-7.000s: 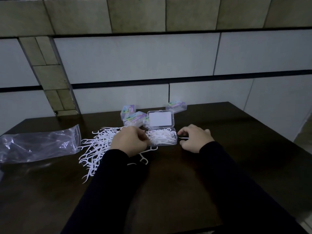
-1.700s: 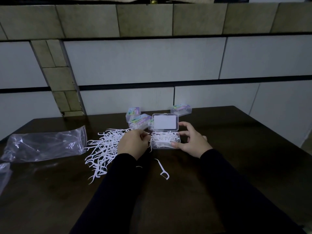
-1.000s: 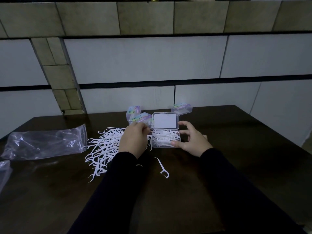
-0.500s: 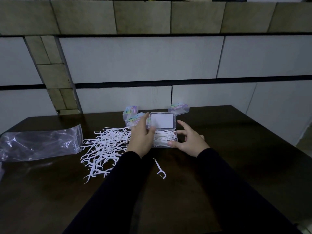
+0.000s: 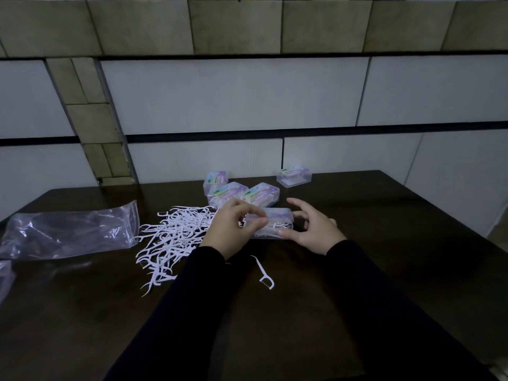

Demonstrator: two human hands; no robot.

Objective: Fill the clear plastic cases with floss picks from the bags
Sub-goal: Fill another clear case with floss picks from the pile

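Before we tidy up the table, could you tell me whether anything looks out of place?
Yes: one floss pick lies alone on the table in front of the case between the hands, apart from the loose pile of floss picks to its left. Nothing looks damaged.

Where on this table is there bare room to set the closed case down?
Bare wood lies right of the right hand, out to the table edge, and near, past the stray pick. Crowded: the loose pile and bag on the left, the filled cases behind the case in hand.
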